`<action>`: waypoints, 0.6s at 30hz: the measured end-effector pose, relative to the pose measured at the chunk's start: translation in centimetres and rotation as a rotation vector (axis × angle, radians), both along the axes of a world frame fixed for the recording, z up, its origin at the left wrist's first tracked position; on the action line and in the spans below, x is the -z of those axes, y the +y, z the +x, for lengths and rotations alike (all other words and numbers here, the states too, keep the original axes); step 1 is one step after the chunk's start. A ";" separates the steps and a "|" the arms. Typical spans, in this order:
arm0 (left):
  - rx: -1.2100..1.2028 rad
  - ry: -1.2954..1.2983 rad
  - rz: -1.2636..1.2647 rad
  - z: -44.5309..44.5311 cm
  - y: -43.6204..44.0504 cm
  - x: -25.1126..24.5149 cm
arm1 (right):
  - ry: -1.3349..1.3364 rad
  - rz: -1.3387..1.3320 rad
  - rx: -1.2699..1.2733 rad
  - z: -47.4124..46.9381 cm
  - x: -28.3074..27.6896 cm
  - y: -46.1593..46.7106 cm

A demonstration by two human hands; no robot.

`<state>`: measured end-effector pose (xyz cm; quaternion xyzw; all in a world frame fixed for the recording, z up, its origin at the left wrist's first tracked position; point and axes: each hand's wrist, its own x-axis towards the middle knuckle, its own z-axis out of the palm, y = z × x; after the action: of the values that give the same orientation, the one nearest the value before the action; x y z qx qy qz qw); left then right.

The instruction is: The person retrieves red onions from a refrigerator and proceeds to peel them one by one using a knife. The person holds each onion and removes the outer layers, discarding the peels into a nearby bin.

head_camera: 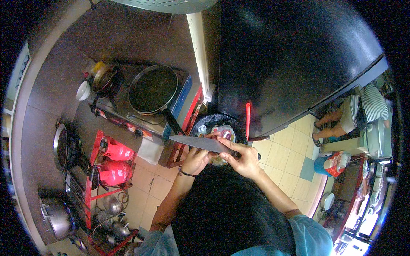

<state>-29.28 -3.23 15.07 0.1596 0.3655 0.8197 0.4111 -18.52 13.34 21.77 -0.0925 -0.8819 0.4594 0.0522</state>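
Observation:
My right hand (245,160) grips a kitchen knife (197,143) by its handle, with the broad blade pointing left across my left hand. My left hand (194,161), with a dark bracelet at the wrist, reaches behind the blade. Its fingertips hold what looks like a red onion (226,133), showing purple and white rings. The blade hides part of these fingers. Under both hands stands a bin with a black liner (208,119), holding plastic wrappers and scraps.
A frying pan (153,89) sits on a gas stove (120,116) to the left. Red gas cylinders (114,172) stand in a red metal frame (88,192). A red stick-like handle (248,120) rises beside the bin. At far right, a person (352,108) bends over by a blue bucket (323,164).

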 end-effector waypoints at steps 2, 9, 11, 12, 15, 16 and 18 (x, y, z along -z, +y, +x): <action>0.000 -0.027 -0.014 0.1 0.0 0.1 | 0.094 -0.083 0.026 -0.3 0.9 -0.1; 0.067 -0.103 -0.038 -0.2 0.1 -0.9 | 0.061 -0.655 -0.024 -0.9 2.9 0.8; 0.083 -0.084 -0.033 -0.2 0.0 -1.3 | -0.081 -0.735 0.058 -0.9 2.9 1.3; 0.082 -0.078 -0.036 -0.1 -0.2 -1.4 | -0.146 -0.756 0.076 -0.9 2.8 1.7; 0.050 -0.062 -0.054 -0.2 -0.3 -1.3 | -0.314 -0.800 0.124 -0.7 2.4 2.5; 0.033 -0.054 -0.062 -0.2 -0.3 -1.2 | -0.209 -0.757 0.052 -0.5 2.2 2.6; 0.025 -0.043 -0.078 -0.4 -0.2 -0.6 | -0.102 -0.633 -0.063 -0.3 1.9 2.5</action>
<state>-29.63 -3.48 15.71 0.1304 0.3861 0.8030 0.4349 -18.84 15.80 19.87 -0.0995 -0.6991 0.7071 -0.0379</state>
